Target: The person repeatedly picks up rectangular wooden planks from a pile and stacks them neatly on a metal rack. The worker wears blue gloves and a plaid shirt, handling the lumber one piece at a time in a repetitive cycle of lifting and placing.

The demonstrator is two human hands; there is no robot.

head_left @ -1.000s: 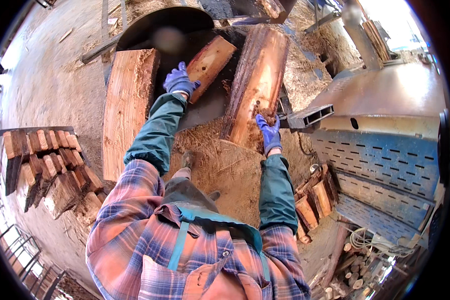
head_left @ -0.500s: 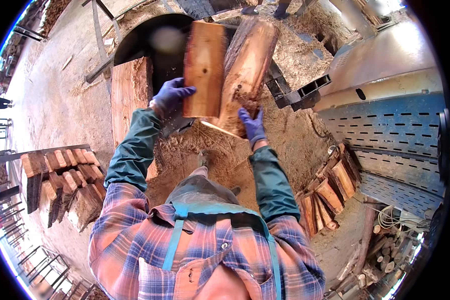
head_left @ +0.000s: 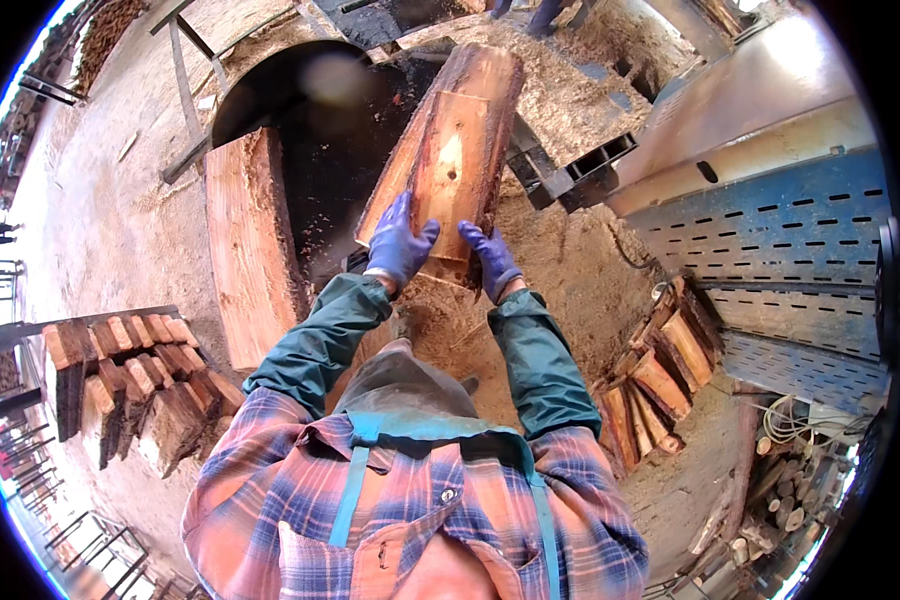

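Short knotted plank point(head_left: 454, 180): lying flat on the longer bark-edged slab point(head_left: 490, 75); long axis pointing ahead, far end leaning slightly right, roughly in line with the slab. Left hand point(head_left: 400, 245): fingers closed on the plank's left edge, near end. Right hand point(head_left: 492, 265): gripping the slab's near right corner. Change: half a second ago, plank held at the slab's left; now stacked on it.

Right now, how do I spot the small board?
Find the black round surface. At its right is a long, bark-edged slab. The small board overlaps that slab, its lower end between left hand and right hand: shorter, with a dark knot.
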